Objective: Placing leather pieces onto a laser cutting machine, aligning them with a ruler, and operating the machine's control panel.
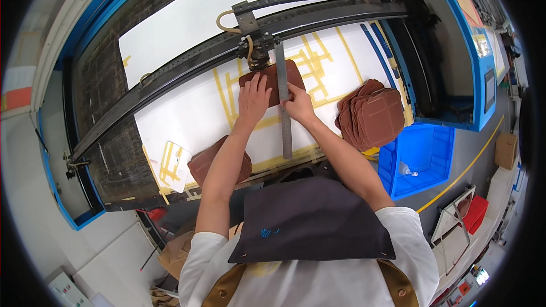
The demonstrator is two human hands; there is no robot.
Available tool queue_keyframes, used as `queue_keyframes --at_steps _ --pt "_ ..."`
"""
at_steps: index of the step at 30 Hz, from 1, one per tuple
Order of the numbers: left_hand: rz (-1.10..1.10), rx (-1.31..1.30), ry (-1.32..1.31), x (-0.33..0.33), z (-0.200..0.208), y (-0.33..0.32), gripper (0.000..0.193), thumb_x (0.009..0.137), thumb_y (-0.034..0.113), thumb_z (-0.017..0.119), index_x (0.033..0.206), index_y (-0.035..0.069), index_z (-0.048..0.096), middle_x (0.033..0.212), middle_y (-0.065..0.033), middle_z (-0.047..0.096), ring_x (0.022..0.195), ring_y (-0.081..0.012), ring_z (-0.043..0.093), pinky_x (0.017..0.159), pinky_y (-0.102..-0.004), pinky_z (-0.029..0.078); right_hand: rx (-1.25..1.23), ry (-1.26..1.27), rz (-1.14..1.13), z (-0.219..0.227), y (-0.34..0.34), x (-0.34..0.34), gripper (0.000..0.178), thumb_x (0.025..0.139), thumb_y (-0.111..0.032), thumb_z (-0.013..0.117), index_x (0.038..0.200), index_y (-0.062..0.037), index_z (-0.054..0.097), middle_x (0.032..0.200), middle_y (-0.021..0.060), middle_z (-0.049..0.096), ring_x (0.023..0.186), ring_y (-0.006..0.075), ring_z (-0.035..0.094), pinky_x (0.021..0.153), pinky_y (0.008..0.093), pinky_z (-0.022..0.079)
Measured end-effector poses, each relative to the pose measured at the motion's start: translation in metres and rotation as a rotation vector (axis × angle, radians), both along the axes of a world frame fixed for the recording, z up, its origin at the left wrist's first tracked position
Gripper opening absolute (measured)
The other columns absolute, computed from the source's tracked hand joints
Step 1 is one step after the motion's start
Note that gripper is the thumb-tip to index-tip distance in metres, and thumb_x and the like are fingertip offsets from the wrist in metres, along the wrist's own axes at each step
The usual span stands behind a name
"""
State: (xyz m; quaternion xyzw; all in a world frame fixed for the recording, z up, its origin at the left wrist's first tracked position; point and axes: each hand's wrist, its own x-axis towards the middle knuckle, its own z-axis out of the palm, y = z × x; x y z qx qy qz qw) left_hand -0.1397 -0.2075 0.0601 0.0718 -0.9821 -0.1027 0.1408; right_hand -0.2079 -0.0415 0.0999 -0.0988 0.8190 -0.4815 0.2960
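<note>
A brown leather piece [292,73] with rounded corners lies on the white, yellow-taped machine bed [187,111], just under the cutting head [259,54]. My left hand [254,100] rests on its left part, fingers stretched out flat. Across the leather, pointing toward me, runs a long steel ruler [285,131]. My right hand [297,102] has its fingers bent around the ruler's right edge, close to the leather's near side; the exact grip is partly hidden. A stack of brown leather pieces [380,116] sits to the right. More leather pieces [232,165] lie beside my left forearm.
A dark gantry rail [170,68] crosses over the bed in front of my hands. At the near left corner lies a small white taped card [172,166]. Below the right edge stands a blue bin [418,153] with a clear bottle [406,169] in it. A blue machine housing [483,79] rises at right.
</note>
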Motion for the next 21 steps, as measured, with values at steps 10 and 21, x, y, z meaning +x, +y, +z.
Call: queue_keyframes --at_steps 10,21 --pt "-0.071 -0.06 -0.003 0.0 0.001 -0.003 0.045 0.089 0.026 0.069 0.129 0.008 0.061 0.136 -0.0101 0.056 0.102 -0.0263 0.056 0.082 -0.0388 0.045 0.243 0.197 0.179 -0.022 -0.025 -0.008 0.067 0.08 -0.009 0.061 0.143 0.0053 0.044 0.097 0.0316 0.068 0.094 0.0471 0.067 0.086 0.0524 0.054" --pt "-0.069 -0.075 -0.034 -0.004 0.001 -0.005 0.045 0.09 0.027 0.067 0.131 0.009 0.061 0.141 -0.0064 0.056 0.102 -0.0248 0.055 0.083 -0.0386 0.045 0.135 0.19 0.149 -0.028 -0.034 -0.01 0.066 0.08 -0.009 0.064 0.144 -0.0101 0.047 0.095 0.0301 0.069 0.093 0.0486 0.066 0.086 0.054 0.053"
